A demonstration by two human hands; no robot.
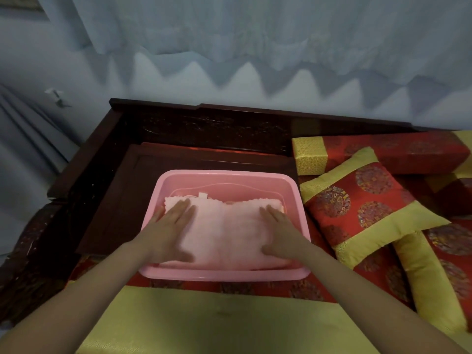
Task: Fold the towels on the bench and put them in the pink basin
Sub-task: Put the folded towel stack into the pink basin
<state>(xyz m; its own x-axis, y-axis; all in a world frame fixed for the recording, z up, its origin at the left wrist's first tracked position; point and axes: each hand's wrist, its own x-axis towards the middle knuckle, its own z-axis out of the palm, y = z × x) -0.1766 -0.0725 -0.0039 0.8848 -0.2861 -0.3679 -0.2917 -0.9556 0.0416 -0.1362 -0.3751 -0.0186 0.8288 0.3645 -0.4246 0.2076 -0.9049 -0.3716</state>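
Observation:
A pink rectangular basin [227,178] stands on the bench, partly on its red and gold seat cushion. Inside it lies a folded pale pink towel [226,231] with a small white tag at its far edge; it fills most of the basin. My left hand [168,231] rests flat on the towel's left part, fingers stretched out and pointing away from me. My right hand [279,232] lies flat on the towel's right part in the same way. Neither hand grips the cloth. What lies under the top towel is hidden.
The dark carved wooden bench [204,123] has a raised back and a left armrest. Red and gold cushions [367,203] are piled to the right of the basin. A yellow-gold cushion band [217,320] runs along the near edge. A pale curtain hangs behind.

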